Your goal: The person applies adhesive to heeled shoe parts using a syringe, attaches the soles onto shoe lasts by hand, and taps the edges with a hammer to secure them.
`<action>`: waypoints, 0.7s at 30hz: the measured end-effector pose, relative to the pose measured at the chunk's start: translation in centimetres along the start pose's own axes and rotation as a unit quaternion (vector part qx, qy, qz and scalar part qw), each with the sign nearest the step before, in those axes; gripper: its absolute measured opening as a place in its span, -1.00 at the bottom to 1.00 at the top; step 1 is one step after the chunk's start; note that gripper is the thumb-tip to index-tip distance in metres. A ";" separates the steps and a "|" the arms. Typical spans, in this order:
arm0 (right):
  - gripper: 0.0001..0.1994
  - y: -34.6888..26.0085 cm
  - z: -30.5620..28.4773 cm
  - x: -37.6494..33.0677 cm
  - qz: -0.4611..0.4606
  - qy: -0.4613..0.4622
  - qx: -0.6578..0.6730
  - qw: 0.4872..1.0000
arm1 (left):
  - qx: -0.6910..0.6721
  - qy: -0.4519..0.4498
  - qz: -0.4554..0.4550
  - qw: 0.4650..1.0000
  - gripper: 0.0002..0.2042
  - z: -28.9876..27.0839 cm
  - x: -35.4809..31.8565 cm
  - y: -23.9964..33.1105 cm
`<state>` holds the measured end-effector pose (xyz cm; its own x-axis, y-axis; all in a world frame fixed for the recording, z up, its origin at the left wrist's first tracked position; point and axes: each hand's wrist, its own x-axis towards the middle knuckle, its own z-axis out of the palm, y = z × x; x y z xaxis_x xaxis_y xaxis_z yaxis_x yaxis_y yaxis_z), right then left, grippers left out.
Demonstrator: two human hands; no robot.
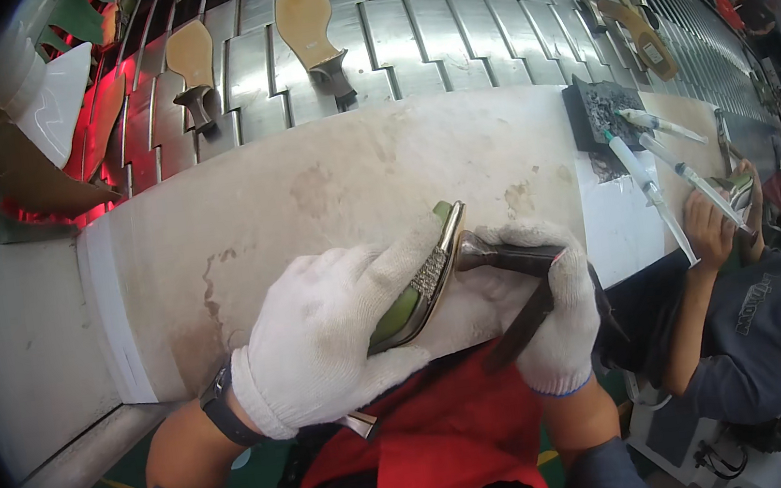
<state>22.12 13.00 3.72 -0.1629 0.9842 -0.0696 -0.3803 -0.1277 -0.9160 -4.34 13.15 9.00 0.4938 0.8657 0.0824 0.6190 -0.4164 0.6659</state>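
My left hand [309, 337], in a white knit glove, is closed around a high-heeled sandal [423, 289] with a green insole and a glittery strap. The sandal's toe points up and away, and its metallic heel tip [361, 423] shows below my wrist. Close by on the right, my white-gloved right hand [569, 305] grips a dark brown heeled shoe sole [521, 257]. Its heel points left and almost reaches the sandal's edge; whether they touch I cannot tell. My glove hides part of the sole. Both hands are above the near edge of the stained worktop [343, 177].
Behind the worktop runs a metal slat conveyor [423, 30] carrying tan heeled soles [305, 25] and another heeled sole [643, 37]. A dark block [601, 116] with three syringes [644, 179] stands at right. Beyond it, a co-worker [762, 335] holds a green shoe. Curved panels stand at left.
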 end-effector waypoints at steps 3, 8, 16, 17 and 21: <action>-0.52 0.0 1.6 -0.8 -0.031 0.037 0.049 0.998 | -0.009 -0.044 0.002 0.999 0.06 -0.8 1.1 0.6; -0.72 -0.5 0.0 1.1 -0.052 -0.017 0.024 0.998 | 0.013 -0.007 0.010 1.000 0.02 -0.1 1.4 0.7; -0.74 -0.9 -0.1 -0.2 0.111 0.021 -0.019 0.993 | -0.024 0.004 0.012 1.000 -0.10 1.3 1.7 1.7; -0.71 -1.3 0.0 -0.3 0.148 0.030 -0.051 0.987 | -0.058 0.020 0.004 0.998 -0.14 1.7 1.6 1.6; -0.69 -0.8 0.1 -0.3 0.145 0.003 -0.004 0.989 | -0.094 0.051 -0.006 0.994 -0.30 1.2 2.1 1.8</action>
<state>22.39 12.78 4.54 -0.2581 0.9069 -0.3331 -0.3119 -0.4046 -0.8597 -1.45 13.86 9.46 0.4164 0.8980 0.1420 0.4948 -0.3548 0.7933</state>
